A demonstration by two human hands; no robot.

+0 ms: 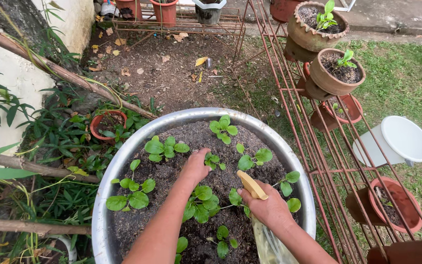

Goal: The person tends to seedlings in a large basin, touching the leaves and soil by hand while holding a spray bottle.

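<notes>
Seedling (212, 159) sits just ahead of my left hand (195, 166), whose grip rests open on soil; my right hand (268, 208), farther back, clasps a yellow-nozzled spray bottle (251, 185).

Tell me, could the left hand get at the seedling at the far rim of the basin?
Probably yes: the left hand rests on soil mid-basin, and only open soil lies between it and the far seedling.

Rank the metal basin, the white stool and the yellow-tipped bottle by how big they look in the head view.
1. Metal basin, by far the largest.
2. White stool.
3. Yellow-tipped bottle in the right hand; partly hidden, so unsure.
</notes>
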